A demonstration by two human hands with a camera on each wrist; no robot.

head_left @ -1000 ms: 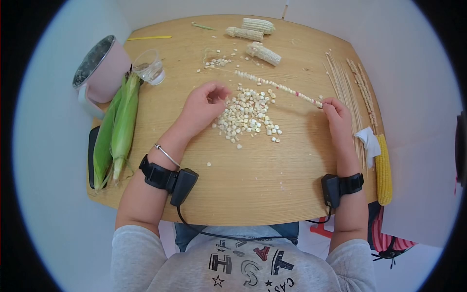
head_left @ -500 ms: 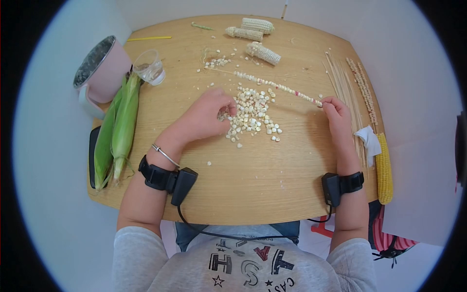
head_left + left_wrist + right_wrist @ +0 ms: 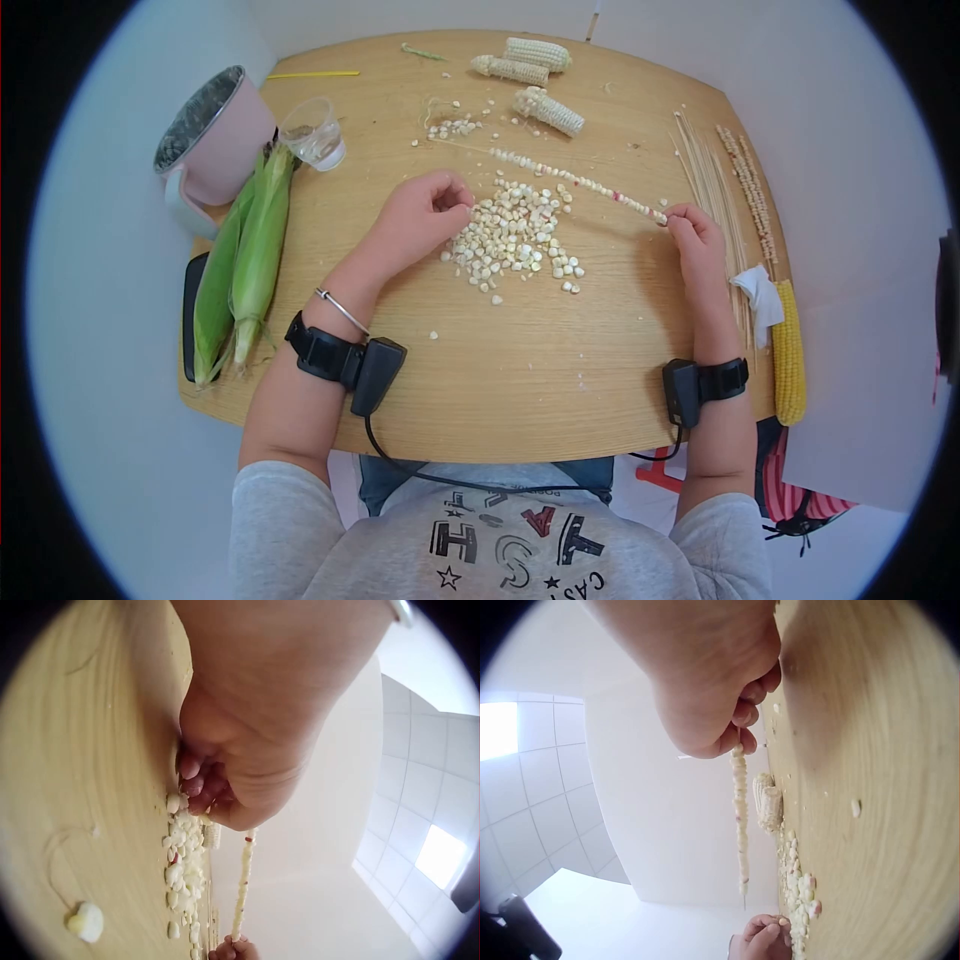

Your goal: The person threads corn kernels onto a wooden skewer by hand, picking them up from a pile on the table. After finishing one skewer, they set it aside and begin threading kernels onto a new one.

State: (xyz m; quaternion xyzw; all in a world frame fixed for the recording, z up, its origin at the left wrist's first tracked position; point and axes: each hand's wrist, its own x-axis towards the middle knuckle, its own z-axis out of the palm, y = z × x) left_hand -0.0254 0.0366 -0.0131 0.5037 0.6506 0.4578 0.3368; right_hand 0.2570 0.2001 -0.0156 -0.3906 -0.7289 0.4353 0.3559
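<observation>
My right hand pinches one end of a thin skewer threaded with pale corn kernels, a few of them reddish. Its bare tip points left, above the table. At the left edge of a pile of loose kernels, my left hand has its thumb and fingers brought together. A single corn kernel shows at those fingertips in the right wrist view. The left wrist view has the hand's curled fingers low beside the pile, with the strung skewer beyond.
Stripped cobs lie at the back. On the left stand a pink pot and a clear cup, near green-husked corn. Bare sticks, filled skewers, a tissue and a yellow cob line the right edge.
My left hand reached right into the kernel pile, then drew back to its left edge with thumb and fingers closing together. The right hand keeps holding the skewer in nearly the same place.
</observation>
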